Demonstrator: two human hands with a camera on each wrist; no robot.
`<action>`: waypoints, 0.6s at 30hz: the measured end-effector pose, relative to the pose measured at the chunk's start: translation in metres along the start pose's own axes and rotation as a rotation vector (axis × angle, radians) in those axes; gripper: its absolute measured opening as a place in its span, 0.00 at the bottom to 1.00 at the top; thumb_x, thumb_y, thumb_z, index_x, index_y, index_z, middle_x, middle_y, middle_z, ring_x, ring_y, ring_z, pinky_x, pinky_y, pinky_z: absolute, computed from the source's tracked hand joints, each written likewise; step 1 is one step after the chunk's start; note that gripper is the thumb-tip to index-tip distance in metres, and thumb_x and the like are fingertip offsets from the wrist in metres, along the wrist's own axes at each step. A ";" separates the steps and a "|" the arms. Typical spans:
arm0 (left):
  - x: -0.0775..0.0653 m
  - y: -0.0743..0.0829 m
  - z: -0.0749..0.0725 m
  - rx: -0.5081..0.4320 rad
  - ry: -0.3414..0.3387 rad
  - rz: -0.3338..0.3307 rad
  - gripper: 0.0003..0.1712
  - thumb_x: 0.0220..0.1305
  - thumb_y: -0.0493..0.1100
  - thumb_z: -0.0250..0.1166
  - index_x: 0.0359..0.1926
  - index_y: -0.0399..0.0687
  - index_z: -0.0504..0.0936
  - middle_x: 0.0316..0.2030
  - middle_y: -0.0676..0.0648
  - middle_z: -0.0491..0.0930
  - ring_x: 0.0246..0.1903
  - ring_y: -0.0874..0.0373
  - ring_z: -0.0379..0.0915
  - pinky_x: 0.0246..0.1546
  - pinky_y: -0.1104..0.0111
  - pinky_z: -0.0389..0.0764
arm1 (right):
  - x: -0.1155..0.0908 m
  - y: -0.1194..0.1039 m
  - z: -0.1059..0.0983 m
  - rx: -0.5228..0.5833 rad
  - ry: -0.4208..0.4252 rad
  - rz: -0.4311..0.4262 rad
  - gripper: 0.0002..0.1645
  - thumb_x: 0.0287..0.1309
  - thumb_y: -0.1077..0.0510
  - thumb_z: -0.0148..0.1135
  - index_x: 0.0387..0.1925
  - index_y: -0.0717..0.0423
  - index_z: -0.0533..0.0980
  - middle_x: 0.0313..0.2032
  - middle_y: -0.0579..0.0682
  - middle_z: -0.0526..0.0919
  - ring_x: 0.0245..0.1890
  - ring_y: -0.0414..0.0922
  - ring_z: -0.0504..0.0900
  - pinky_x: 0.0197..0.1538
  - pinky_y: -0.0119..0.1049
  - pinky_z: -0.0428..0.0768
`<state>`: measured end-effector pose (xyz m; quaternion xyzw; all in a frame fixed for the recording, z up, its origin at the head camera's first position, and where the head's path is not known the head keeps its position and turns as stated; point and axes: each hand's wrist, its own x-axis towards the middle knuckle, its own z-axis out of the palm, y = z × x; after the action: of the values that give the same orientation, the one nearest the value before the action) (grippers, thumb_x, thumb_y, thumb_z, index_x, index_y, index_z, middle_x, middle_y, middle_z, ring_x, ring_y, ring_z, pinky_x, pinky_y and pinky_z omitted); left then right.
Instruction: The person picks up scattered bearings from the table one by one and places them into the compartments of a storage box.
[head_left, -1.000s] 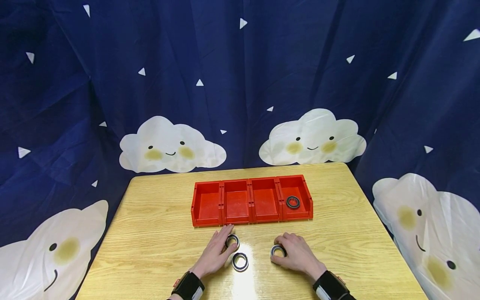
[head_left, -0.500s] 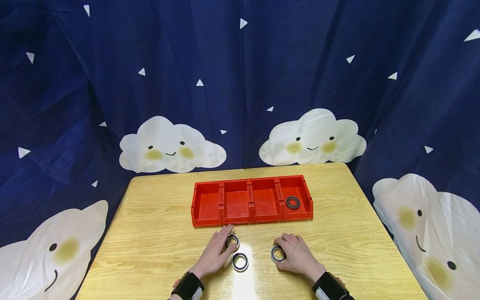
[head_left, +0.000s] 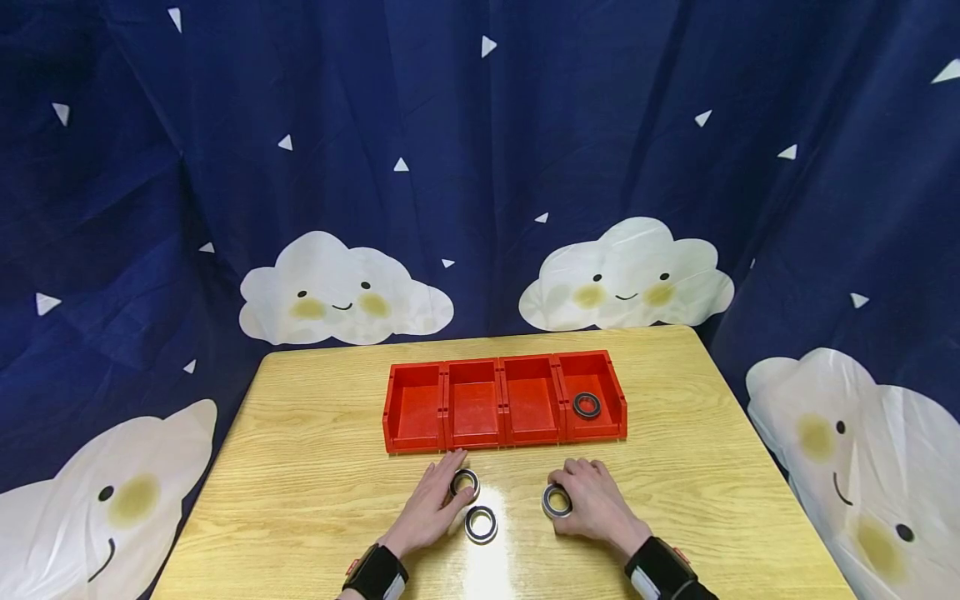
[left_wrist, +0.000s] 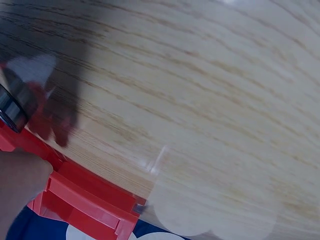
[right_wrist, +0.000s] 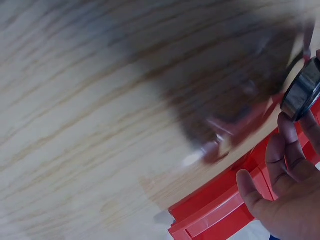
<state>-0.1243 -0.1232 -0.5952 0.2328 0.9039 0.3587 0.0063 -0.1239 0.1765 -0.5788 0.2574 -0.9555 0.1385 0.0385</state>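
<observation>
In the head view, my left hand [head_left: 429, 512] lies by the front of the red bins, thumb and fingers on either side of a ball bearing [head_left: 476, 482]. Its shiny metal side shows at the edge of the left wrist view. Another bearing [head_left: 468, 526], with a dark ring, lies flat just below that thumb. My right hand [head_left: 595, 507] pinches a third bearing [head_left: 546, 502], its face turned up toward the head camera. In the right wrist view, fingertips touch the side of this bearing [right_wrist: 301, 95], and the other fingers spread below it.
A row of joined red bins [head_left: 501, 403] stands beyond both hands. One dark-ringed bearing [head_left: 576, 407] lies in the rightmost bin. The wooden table [head_left: 315, 450] backs onto a dark blue curtain [head_left: 450, 108] printed with clouds.
The right hand's fingers have shifted on its bearing and moved slightly away from me; the thumb has slipped from the bearing's near left edge to its lower right. The left hand keeps still.
</observation>
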 end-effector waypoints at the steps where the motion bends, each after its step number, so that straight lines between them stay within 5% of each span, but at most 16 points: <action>1: 0.000 0.000 0.000 -0.001 -0.002 -0.003 0.34 0.67 0.52 0.53 0.68 0.41 0.57 0.66 0.41 0.59 0.67 0.45 0.48 0.64 0.48 0.46 | 0.001 0.000 0.000 -0.002 -0.001 0.003 0.27 0.25 0.43 0.73 0.35 0.45 0.78 0.28 0.38 0.67 0.33 0.43 0.69 0.46 0.52 0.68; 18: 0.000 0.000 0.000 -0.007 -0.003 -0.001 0.35 0.67 0.53 0.52 0.68 0.41 0.57 0.66 0.41 0.59 0.67 0.45 0.47 0.64 0.48 0.46 | 0.014 0.006 -0.010 -0.018 -0.014 0.028 0.27 0.28 0.42 0.72 0.36 0.45 0.79 0.28 0.39 0.68 0.35 0.45 0.71 0.48 0.53 0.67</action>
<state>-0.1245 -0.1229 -0.5956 0.2328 0.9028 0.3614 0.0086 -0.1388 0.1780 -0.5691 0.2445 -0.9605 0.1289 0.0322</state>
